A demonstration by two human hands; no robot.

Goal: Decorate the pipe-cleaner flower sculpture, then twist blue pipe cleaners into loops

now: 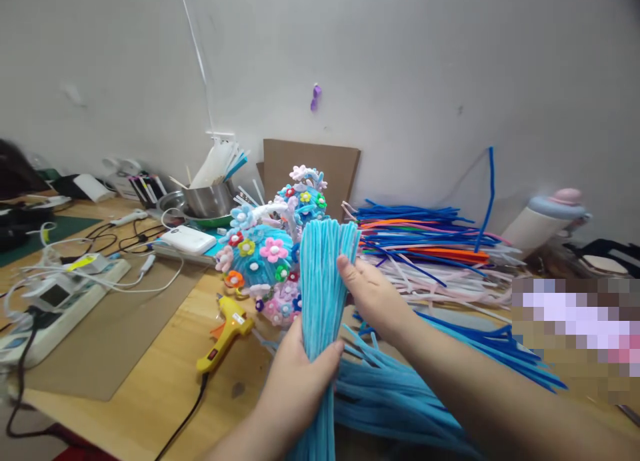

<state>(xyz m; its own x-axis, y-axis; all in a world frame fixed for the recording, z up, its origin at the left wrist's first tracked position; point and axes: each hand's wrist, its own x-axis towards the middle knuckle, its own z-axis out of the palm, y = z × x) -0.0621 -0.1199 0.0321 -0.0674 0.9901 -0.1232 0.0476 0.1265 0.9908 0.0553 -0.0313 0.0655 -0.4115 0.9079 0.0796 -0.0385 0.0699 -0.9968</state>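
Plainly, the relation that matters is how the bundle [323,294] stands between the two hands: it lies within both grasps, its long axis running nearly upright through the view, the upper part leaning slightly right, and its lower length passing out at the bottom edge. The left hand [300,374] takes it lower down, coming in from the lower left, with the thumb laid across the front and the palm against the left side; its other fingers go behind and are hidden, but the grip looks closed around the stems. The right hand [375,294] is nearer the top ends, reaching in from the lower right with the forearm slanting up and leftward. Its thumb presses on the bundle's right edge, where a few stems part from the rest, and it seems to pinch that edge against fingers mostly out of sight, so how firmly cannot be told. Both wrists are raised over the table [165,374], the right one higher. Beneath the right forearm lies a loose pile [395,394] of similar light blue stems, while the glue gun [225,334] rests left of the left hand, well apart from it.
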